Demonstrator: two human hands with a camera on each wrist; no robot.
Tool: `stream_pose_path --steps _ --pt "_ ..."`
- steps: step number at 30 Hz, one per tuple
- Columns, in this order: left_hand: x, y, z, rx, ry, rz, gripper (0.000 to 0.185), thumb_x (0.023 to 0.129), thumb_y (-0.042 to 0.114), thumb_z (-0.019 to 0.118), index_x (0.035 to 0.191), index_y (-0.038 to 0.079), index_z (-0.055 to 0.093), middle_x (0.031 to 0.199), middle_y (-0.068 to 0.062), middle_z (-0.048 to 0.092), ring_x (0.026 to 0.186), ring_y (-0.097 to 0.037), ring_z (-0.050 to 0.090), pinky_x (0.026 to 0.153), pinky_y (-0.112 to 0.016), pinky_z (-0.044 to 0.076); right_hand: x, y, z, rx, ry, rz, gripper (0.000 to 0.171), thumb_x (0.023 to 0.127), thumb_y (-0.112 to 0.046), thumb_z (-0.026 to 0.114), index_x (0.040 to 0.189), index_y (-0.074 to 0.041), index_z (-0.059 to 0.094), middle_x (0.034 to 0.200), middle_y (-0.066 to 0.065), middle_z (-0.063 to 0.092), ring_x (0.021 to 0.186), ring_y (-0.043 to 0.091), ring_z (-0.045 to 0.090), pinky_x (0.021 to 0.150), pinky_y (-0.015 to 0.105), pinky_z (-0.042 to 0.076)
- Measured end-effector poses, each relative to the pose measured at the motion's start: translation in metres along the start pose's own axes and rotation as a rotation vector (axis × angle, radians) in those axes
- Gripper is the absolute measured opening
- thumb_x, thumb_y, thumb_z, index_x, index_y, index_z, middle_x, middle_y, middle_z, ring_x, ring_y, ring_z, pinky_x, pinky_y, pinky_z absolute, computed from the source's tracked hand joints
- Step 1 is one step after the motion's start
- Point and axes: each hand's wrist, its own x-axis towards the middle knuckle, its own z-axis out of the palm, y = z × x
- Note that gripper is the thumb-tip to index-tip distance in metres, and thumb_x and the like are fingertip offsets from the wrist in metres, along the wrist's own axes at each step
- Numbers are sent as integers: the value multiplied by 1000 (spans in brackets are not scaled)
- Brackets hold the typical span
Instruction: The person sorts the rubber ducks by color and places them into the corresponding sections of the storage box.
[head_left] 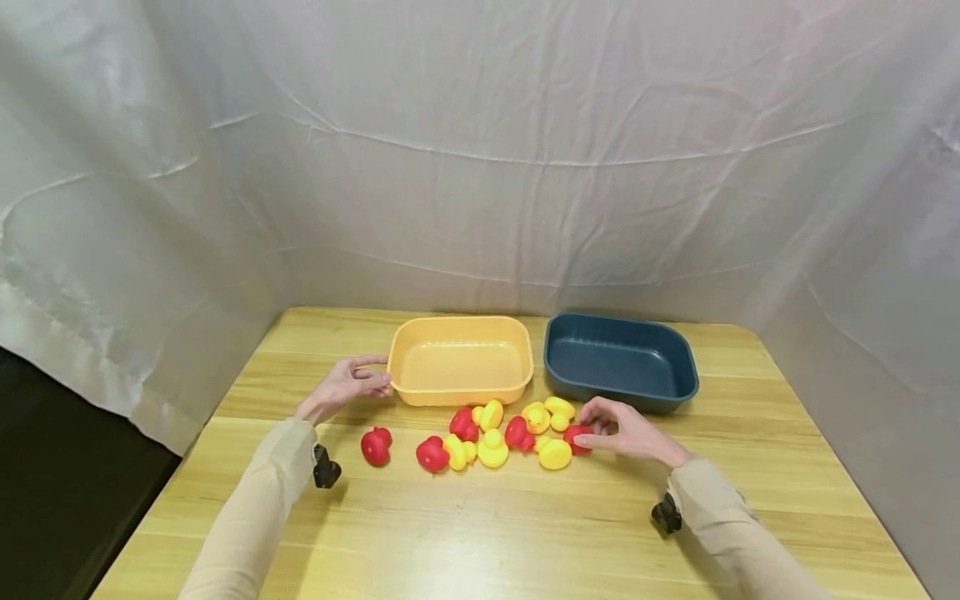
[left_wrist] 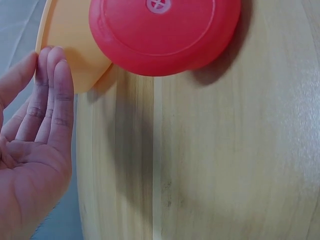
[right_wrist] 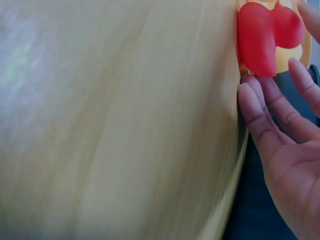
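My left hand (head_left: 377,377) lies open with straight fingers against the left end of the yellow tub (head_left: 459,392). In the left wrist view the hand (left_wrist: 47,70) sits beside the tub's rim (left_wrist: 65,45), with the round underside of a red duck (left_wrist: 160,35) close by. My right hand (head_left: 590,427) pinches a red duck (head_left: 574,436) at the right end of a cluster of several red and yellow ducks (head_left: 492,448). In the right wrist view the red duck (right_wrist: 262,37) sits on the table between my fingers (right_wrist: 260,107) and thumb.
A dark blue tub (head_left: 618,392) stands right of the yellow one, both empty, near the back of the wooden table (head_left: 480,525). One red duck (head_left: 376,445) stands apart at the left. White sheeting hangs behind and at the sides.
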Motion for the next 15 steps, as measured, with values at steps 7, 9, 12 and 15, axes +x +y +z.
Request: stream_pose_path --steps 7,9,12,15 --pt "-1 -2 -1 -19 -10 5 65 98 4 63 151 -13 29 99 -6 78 92 -17 75 99 -45 58 2 -2 1 -18 -10 48 29 86 -24 80 102 -6 64 91 9 65 75 8 54 68 17 46" --pt "-1 -2 -1 -24 -9 6 65 98 4 63 151 -12 29 99 -6 78 92 -17 75 99 -45 58 3 -2 0 -21 -12 52 29 87 -23 80 102 -6 63 92 10 65 76 8 54 68 17 46" --pt "-1 -2 -1 -30 -8 5 64 98 3 62 151 -12 29 99 -6 78 92 -18 75 100 -46 58 3 -1 0 -27 -20 50 29 87 -24 80 102 -6 63 92 11 65 76 8 54 68 17 47" --pt "-1 -1 0 -29 -6 3 64 97 3 62 150 -12 29 98 -4 78 91 -18 75 100 -46 57 3 -2 0 -28 -27 45 30 87 -24 80 103 -5 63 92 10 65 76 8 55 68 16 47"
